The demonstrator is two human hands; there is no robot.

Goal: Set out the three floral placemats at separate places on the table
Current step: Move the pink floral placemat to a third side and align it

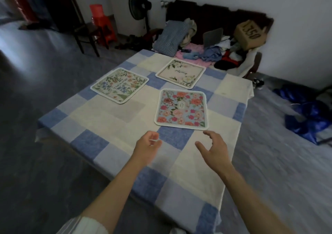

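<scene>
On the checked tablecloth three floral placemats lay apart, seemingly finished; my left hand curled loosely, right hand spread, both empty.

Three square mats with rounded corners and white trim lie flat on the checked table, each apart from the others. The rose mat sits nearest, pale blue and packed with pink and orange blooms, a small emblem at its centre. The leafy mat lies to the left, cream with green sprigs and blue and peach flowers, turned at an angle. The cream mat rests farthest back, plain-centred with script lettering and blossoms at its corners.
</scene>
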